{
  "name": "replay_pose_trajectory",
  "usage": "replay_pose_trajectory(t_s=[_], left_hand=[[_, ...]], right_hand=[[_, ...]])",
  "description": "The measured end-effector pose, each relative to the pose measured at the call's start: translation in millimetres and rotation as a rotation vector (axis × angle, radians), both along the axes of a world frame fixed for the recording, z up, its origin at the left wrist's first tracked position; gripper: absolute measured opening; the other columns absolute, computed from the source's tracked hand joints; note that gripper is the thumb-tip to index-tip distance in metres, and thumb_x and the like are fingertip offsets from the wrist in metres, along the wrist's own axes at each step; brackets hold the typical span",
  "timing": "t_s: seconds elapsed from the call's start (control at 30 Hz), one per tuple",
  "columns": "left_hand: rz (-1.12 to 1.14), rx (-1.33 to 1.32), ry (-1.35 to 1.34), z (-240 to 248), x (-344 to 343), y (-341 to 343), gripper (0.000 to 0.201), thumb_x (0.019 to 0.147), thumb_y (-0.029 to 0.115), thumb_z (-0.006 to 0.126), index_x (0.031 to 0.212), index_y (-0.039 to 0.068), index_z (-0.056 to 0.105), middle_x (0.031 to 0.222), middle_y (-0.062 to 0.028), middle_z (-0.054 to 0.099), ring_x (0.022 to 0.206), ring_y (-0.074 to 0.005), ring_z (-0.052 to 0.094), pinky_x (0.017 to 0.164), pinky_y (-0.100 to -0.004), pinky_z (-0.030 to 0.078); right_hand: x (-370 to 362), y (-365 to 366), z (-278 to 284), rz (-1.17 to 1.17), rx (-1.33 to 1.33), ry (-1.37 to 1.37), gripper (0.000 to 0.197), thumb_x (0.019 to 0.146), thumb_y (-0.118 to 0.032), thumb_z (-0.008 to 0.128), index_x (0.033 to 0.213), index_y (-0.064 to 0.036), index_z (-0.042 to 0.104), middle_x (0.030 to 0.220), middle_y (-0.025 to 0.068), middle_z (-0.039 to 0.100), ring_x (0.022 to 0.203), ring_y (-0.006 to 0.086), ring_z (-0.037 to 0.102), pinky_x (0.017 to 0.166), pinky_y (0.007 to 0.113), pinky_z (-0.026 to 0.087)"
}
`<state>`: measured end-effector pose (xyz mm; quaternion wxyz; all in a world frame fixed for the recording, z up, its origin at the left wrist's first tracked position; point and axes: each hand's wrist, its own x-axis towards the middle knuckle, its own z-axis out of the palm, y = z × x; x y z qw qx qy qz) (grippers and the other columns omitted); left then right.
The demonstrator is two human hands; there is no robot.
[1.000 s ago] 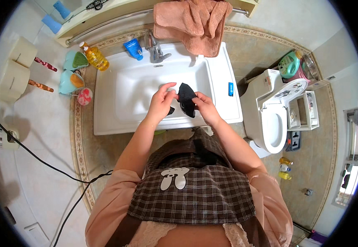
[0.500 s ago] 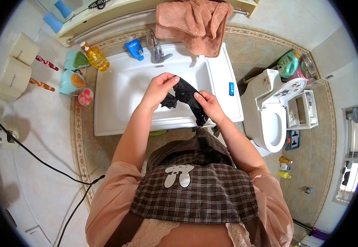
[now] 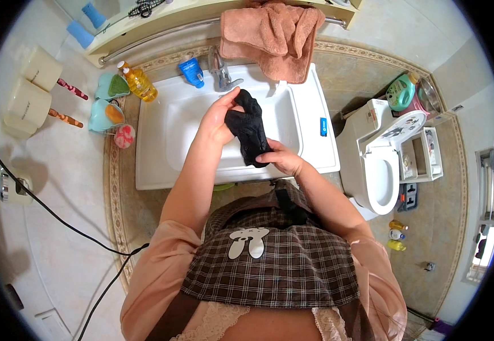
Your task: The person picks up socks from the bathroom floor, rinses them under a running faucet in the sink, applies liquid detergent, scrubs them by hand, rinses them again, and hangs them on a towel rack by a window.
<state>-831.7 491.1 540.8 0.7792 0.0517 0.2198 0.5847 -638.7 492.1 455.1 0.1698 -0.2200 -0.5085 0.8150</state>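
A limp, thin black sock-like garment [image 3: 249,128] hangs over the white sink [image 3: 181,128], stretched between my two hands. My left hand [image 3: 219,120] is at its upper end, with the cloth draped over the fingers and palm. Part of those fingers is hidden behind the black fabric. At the lower end, near the sink's front edge, my right hand [image 3: 282,158] is closed on the garment, pinching it between thumb and fingers. Just beyond my left fingertips stands the chrome faucet [image 3: 220,71].
A blue tube [image 3: 191,73] and a yellow pump bottle [image 3: 139,84] stand on the sink's back left. An orange-brown towel [image 3: 275,40] hangs from the rail behind. A small blue packet [image 3: 323,127] lies on the right ledge. The toilet [image 3: 380,182] is farther right.
The garment has been turned and now lies more spread out, with its broad side facing up. My left hand has shifted up toward the faucet, palm more open; my right still grips the lower end.
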Motion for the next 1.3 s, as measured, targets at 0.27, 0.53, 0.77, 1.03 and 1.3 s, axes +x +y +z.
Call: replay_pose_trajectory(t_s=[0.27, 0.53, 0.77, 1.03, 1.3], left_hand=[[0.419, -0.302, 0.373, -57, -76, 21, 0.029, 0.085, 0.027, 0.056, 0.095, 0.001, 0.052, 0.094, -0.0142, 0.058, 0.089, -0.024, 0.057, 0.077, -0.0388, 0.049], [0.034, -0.473, 1.048, -155, -29, -32, 0.047, 0.082, 0.042, 0.056, 0.107, 0.002, 0.053, 0.097, -0.0107, 0.058, 0.089, -0.0225, 0.057, 0.076, -0.0411, 0.048], [-0.147, -0.2, 0.717, -169, 0, -64, 0.076, 0.083, 0.067, 0.032, 0.105, -0.003, 0.056, 0.103, -0.018, 0.059, 0.095, -0.0267, 0.056, 0.085, -0.0372, 0.043], [0.317, 0.223, 0.004, -102, 70, -32, 0.08, 0.082, 0.067, 0.028, 0.125, 0.002, 0.04, 0.127, -0.0099, 0.046, 0.116, -0.0248, 0.044, 0.098, -0.0436, 0.032], [0.452, -0.092, 0.005, -121, 113, 95, 0.044, 0.092, 0.036, 0.04, 0.12, 0.002, 0.045, 0.113, -0.0098, 0.056, 0.106, -0.0228, 0.051, 0.092, -0.0388, 0.039]], right_hand=[[2, 3, 23, -0.2, -0.347, 0.046, 0.035, 0.082, -0.005, 0.053, 0.115, 0.0029, 0.048, 0.094, 0.0104, 0.06, 0.078, 0.0176, 0.06, 0.064, 0.03, 0.052], [-17, 18, 10, -0.256, -0.227, -0.152, 0.035, 0.083, -0.005, 0.05, 0.117, 0.0035, 0.048, 0.093, 0.0113, 0.061, 0.074, 0.0182, 0.062, 0.057, 0.03, 0.054], [-33, 24, 20, -0.316, -0.192, -0.104, 0.04, 0.086, -0.002, 0.046, 0.126, 0.0012, 0.041, 0.106, 0.0128, 0.058, 0.094, 0.0206, 0.059, 0.081, 0.032, 0.049], [8, 16, 17, -0.19, -0.329, 0.091, 0.043, 0.082, -0.008, 0.055, 0.123, 0.0027, 0.046, 0.108, 0.0098, 0.058, 0.095, 0.0167, 0.056, 0.084, 0.029, 0.045], [140, 135, -4, -0.24, 0.461, -0.205, 0.036, 0.083, -0.009, 0.055, 0.117, 0.0001, 0.051, 0.098, 0.0121, 0.061, 0.086, 0.0144, 0.056, 0.08, 0.028, 0.045]])
